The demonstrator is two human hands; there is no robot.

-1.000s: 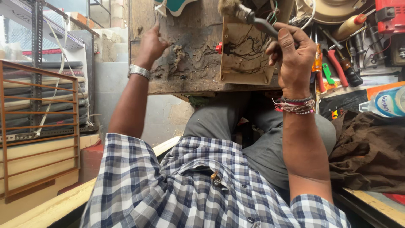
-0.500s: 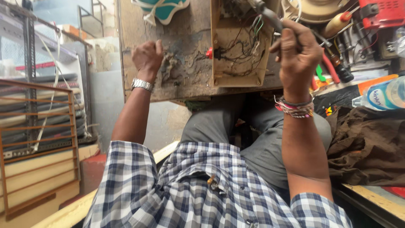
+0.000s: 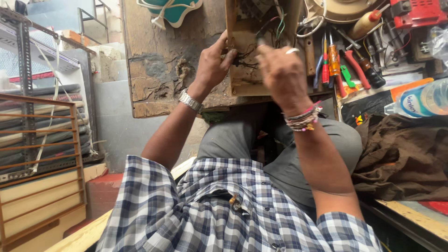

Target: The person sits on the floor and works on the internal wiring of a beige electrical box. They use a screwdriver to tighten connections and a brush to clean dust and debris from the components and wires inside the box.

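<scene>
Metal rack (image 3: 32, 107): far left, beside the worn workbench (image 3: 154, 70).
Left hand (image 3: 213, 63): fingers curled, grasping the left edge of the wooden board (image 3: 247, 70).
Wooden board: on the bench, with tangled wires (image 3: 270, 28) on it.
Right hand (image 3: 282, 72): over the board; blurred, I cannot tell the grip.
Screwdrivers (image 3: 329, 58): right of the board.
Plastic bottle (image 3: 420, 100): far right, above brown cloth (image 3: 401, 154).
</scene>
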